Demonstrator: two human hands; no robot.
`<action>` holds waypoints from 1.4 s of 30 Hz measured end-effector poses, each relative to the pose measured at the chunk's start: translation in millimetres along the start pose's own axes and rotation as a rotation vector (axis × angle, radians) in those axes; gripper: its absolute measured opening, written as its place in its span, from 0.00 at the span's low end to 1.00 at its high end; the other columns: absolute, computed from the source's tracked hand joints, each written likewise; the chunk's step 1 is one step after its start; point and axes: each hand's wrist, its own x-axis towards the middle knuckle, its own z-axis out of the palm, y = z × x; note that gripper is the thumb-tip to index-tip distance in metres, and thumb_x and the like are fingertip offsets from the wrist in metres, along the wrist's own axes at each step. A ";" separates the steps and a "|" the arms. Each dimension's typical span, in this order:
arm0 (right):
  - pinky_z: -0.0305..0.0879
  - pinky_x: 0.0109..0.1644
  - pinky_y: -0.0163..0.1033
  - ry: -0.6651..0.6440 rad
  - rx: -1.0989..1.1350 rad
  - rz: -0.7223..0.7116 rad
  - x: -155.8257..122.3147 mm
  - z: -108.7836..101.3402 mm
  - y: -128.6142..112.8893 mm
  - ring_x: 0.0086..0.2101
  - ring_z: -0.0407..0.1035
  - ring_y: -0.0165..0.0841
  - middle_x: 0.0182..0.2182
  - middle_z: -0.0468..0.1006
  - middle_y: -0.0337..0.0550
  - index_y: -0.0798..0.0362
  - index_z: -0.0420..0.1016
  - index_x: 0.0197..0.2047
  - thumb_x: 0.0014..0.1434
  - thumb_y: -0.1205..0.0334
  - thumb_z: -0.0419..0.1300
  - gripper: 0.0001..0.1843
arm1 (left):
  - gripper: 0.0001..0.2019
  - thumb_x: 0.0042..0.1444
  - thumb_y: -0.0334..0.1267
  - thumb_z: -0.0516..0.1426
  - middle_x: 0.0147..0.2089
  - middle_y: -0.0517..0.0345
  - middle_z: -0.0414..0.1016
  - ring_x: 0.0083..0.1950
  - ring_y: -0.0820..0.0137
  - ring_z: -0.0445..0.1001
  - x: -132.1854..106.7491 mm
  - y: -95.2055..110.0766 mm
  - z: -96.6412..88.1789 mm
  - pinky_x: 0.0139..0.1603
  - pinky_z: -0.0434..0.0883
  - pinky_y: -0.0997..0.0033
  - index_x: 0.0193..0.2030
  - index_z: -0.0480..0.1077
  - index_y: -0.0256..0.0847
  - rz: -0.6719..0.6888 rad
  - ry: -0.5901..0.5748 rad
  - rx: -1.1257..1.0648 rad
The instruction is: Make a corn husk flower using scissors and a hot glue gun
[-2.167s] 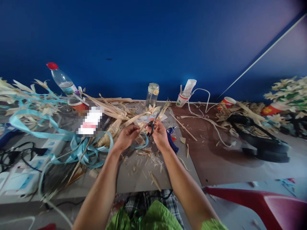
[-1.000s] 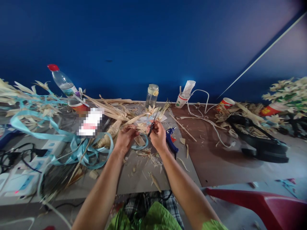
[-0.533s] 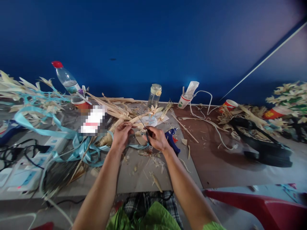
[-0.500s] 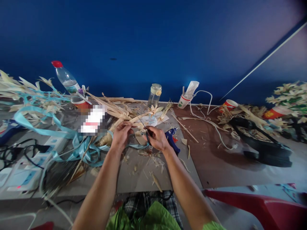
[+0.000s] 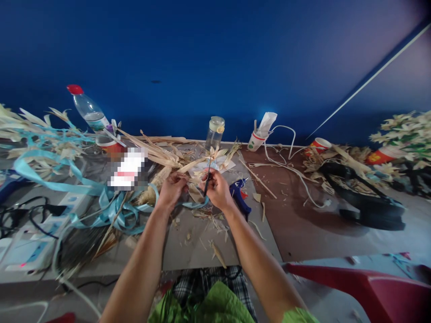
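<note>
My right hand (image 5: 217, 192) is closed round small black scissors (image 5: 207, 178), whose blades point up and away from me. My left hand (image 5: 171, 189) is closed in a pinch on a piece of dried straw-coloured leaf (image 5: 192, 178) held just left of the scissors. Both hands hover over a grey board (image 5: 188, 240) strewn with leaf trimmings. A light blue ribbon (image 5: 111, 204) curls under and to the left of my hands.
A heap of dried leaves (image 5: 158, 152), a glass jar (image 5: 214, 132) and a plastic bottle (image 5: 88, 109) stand behind my hands. A blue glue gun (image 5: 239, 197) lies right of my right hand. Paper cups (image 5: 255, 140), white cord (image 5: 289, 167), a black bag (image 5: 363, 197) and a red chair (image 5: 363, 287) are to the right.
The scissors swung from pointing up-right to left and back to nearly upright. My hands drew closer together and shifted slightly back toward the leaf heap.
</note>
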 end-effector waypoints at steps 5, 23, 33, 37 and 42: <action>0.65 0.34 0.34 0.067 -0.078 0.010 -0.3 0.4 -3.3 0.27 0.67 0.28 0.32 0.74 0.40 0.52 0.66 0.48 0.49 0.61 0.60 0.21 | 0.13 0.39 0.40 0.64 0.18 0.65 0.64 0.16 0.79 0.60 -2.5 0.6 3.0 0.19 0.54 0.78 0.26 0.67 0.36 -0.023 -0.120 0.066; 0.60 0.27 0.31 -0.052 -0.010 0.146 0.0 -3.6 0.6 0.22 0.63 0.25 0.24 0.69 0.32 0.53 0.62 0.50 0.47 0.61 0.63 0.26 | 0.10 0.39 0.37 0.62 0.18 0.66 0.64 0.16 0.79 0.60 -4.2 4.3 1.5 0.19 0.53 0.78 0.26 0.66 0.36 -0.054 -0.124 0.077; 0.61 0.30 0.32 0.012 0.254 0.119 3.4 -1.8 -5.8 0.25 0.64 0.25 0.28 0.70 0.33 0.51 0.56 0.50 0.44 0.59 0.65 0.32 | 0.09 0.38 0.34 0.62 0.19 0.64 0.65 0.17 0.79 0.61 -3.4 4.8 -1.1 0.19 0.55 0.78 0.26 0.66 0.36 -0.074 -0.084 0.063; 0.61 0.30 0.32 -0.075 0.220 0.143 4.0 -2.8 -4.4 0.25 0.64 0.24 0.29 0.71 0.35 0.51 0.57 0.50 0.42 0.60 0.66 0.33 | 0.07 0.39 0.34 0.61 0.17 0.64 0.64 0.17 0.78 0.60 -4.6 6.3 0.0 0.18 0.54 0.78 0.25 0.67 0.36 -0.059 -0.079 0.169; 0.58 0.27 0.31 -0.096 0.125 0.222 3.2 -3.7 -1.1 0.23 0.62 0.24 0.24 0.70 0.31 0.52 0.58 0.51 0.41 0.63 0.66 0.33 | 0.07 0.41 0.36 0.61 0.17 0.64 0.64 0.17 0.77 0.59 -3.9 1.6 -2.5 0.19 0.54 0.77 0.26 0.67 0.37 -0.022 -0.138 0.257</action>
